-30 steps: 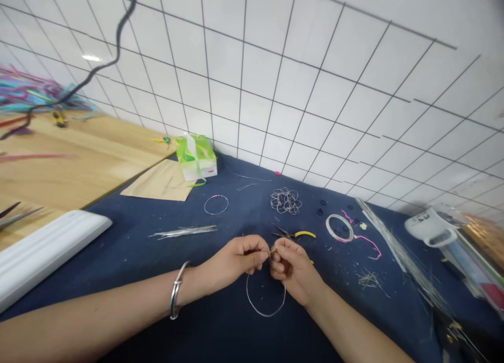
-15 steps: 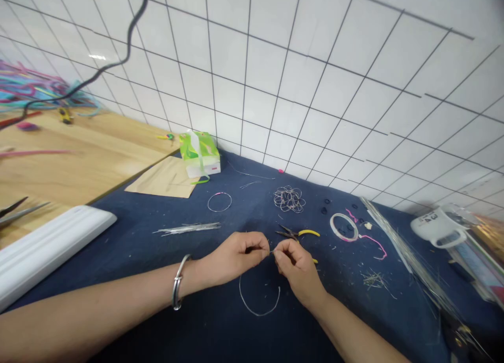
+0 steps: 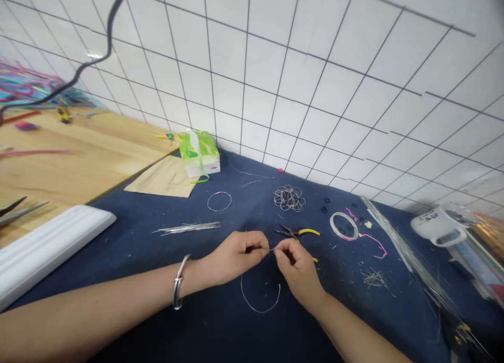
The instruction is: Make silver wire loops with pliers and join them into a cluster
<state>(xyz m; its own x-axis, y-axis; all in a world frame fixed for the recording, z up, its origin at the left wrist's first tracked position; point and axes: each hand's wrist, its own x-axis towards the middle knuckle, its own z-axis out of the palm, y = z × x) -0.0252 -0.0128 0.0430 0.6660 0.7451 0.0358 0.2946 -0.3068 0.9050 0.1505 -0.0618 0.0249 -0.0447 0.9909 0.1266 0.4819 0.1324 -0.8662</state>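
Nearest the wearer, a thin wire (image 3: 260,312) bows in an open curve below the hands, over dark blue cloth (image 3: 137,279); whether it touches the cloth, I cannot tell. Just above it, the left hand (image 3: 241,255), with a silver bangle (image 3: 178,283) at its wrist, pinches wire between thumb and curled fingers. The right hand (image 3: 296,263) is closed in a like pinch just beside it, and a short, pale length of wire spans the small gap between the fingertips. The step in hand seems to be fingertip work on this short span, and the next move would call for a light, steady pinch from both hands, since so slim a piece could easily slip or kink.

The wire looks silvery, smooth and springy; its right end is free below the right hand, while its left side runs up out of sight behind the left hand. It is most likely one piece with the span above.

Beyond the hands lie yellow-handled pliers (image 3: 309,231), then a bundle of straight wires (image 3: 189,228), and farther off a closed wire ring (image 3: 219,210) and a looped wire cluster (image 3: 289,199)
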